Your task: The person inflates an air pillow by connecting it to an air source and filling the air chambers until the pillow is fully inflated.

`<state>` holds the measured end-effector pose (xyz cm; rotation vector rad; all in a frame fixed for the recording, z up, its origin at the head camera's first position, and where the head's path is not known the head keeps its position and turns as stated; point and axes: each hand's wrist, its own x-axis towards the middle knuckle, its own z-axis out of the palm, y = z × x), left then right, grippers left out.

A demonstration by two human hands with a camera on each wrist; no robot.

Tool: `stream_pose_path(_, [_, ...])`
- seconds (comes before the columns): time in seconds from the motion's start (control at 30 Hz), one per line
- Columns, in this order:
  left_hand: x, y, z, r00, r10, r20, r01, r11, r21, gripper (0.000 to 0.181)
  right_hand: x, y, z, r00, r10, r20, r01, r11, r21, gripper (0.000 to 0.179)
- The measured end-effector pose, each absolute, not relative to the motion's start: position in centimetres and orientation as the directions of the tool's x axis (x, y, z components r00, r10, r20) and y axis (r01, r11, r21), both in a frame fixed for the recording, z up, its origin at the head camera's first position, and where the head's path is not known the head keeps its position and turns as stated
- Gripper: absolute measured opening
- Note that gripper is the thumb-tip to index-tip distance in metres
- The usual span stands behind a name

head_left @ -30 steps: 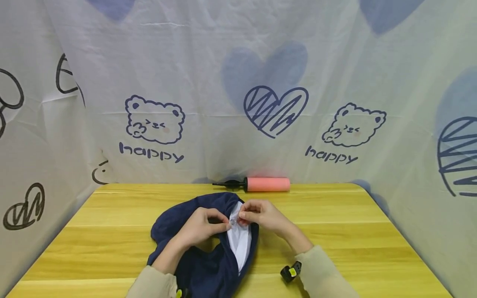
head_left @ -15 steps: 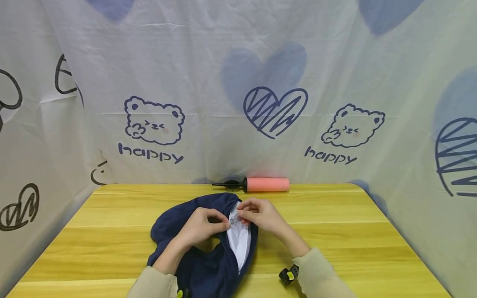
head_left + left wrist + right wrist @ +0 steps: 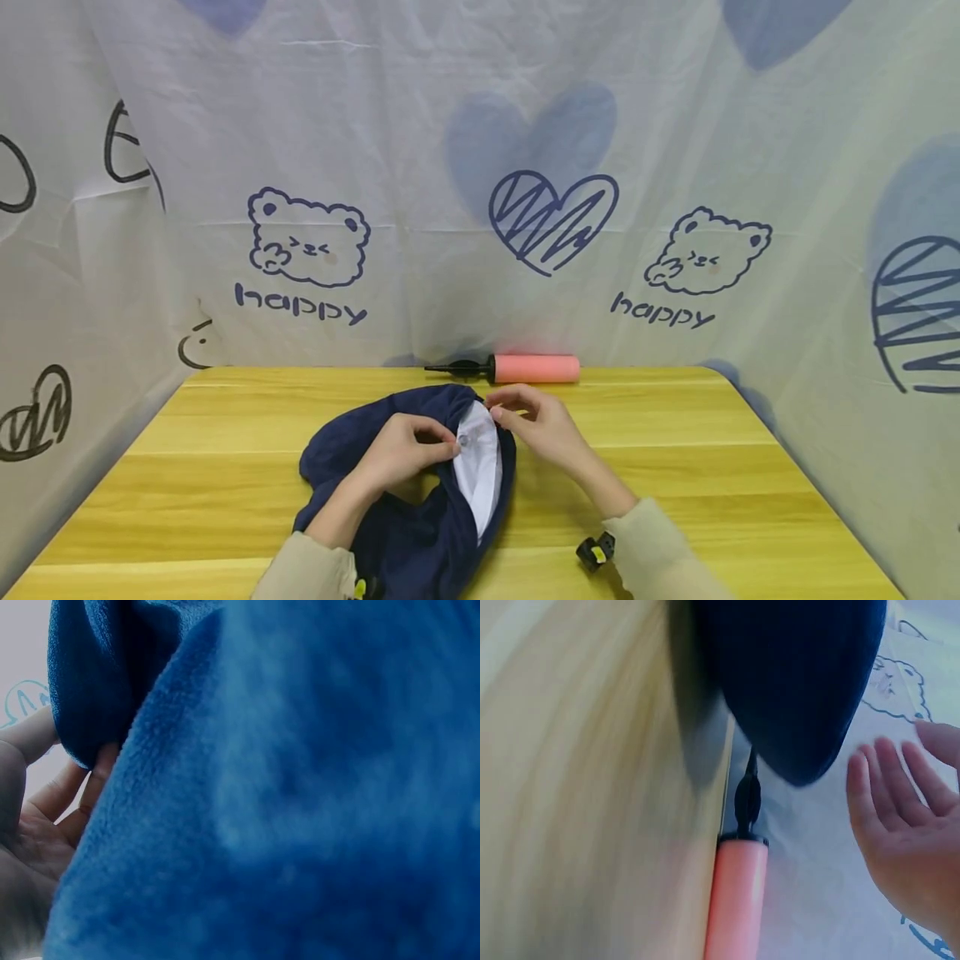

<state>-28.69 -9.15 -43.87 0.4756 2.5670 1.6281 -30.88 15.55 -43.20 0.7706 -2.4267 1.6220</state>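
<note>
A navy plush U-shaped neck pillow (image 3: pixel 352 442) lies on the table, its cover parted over a white inner lining (image 3: pixel 480 475). A small clear round valve (image 3: pixel 462 441) shows on the lining. My left hand (image 3: pixel 401 454) pinches the left edge of the opening beside the valve; in the left wrist view the blue plush (image 3: pixel 172 825) covers part of that hand. At the opening's upper right end is my right hand (image 3: pixel 543 425), fingers loosely bent. In the right wrist view this hand (image 3: pixel 907 817) holds nothing and appears apart from the pillow (image 3: pixel 795 690).
A pink hand pump (image 3: pixel 536 368) with a black nozzle lies along the back edge of the wood-grain table (image 3: pixel 675 467). Behind hangs a printed cloth (image 3: pixel 427 275), with more cloth at both sides. A black wrist camera (image 3: pixel 596 552) sits by the right sleeve.
My right hand has moved off the lining near the valve, slightly to the right, so the valve shows more plainly. The left hand keeps its pinch.
</note>
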Motion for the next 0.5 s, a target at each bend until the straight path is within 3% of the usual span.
stream_pose_path(0.1, [-28.7,-9.2,-43.8,-0.950,0.294,0.101,0.216,0.390,0.895,0.008,-31.5,16.0,-43.0,-0.817,-0.319,0.480,-0.572,0.346,-0.744,0.027])
stream_pose_path(0.33, [-28.6,-9.3,-43.7,-0.953,0.289,0.093,0.205,0.386,0.899,0.010,-34.7,17.3,-42.8,-0.623,-0.384,0.682,-0.758,0.512,-0.405,0.035])
stream_pose_path(0.5, [-28.6,-9.4,-43.7,-0.951,0.297,0.086,0.200,0.380,0.903,0.011,-37.0,18.3,-43.3,-0.648,-0.385,0.657,-0.714,0.608,-0.348,0.037])
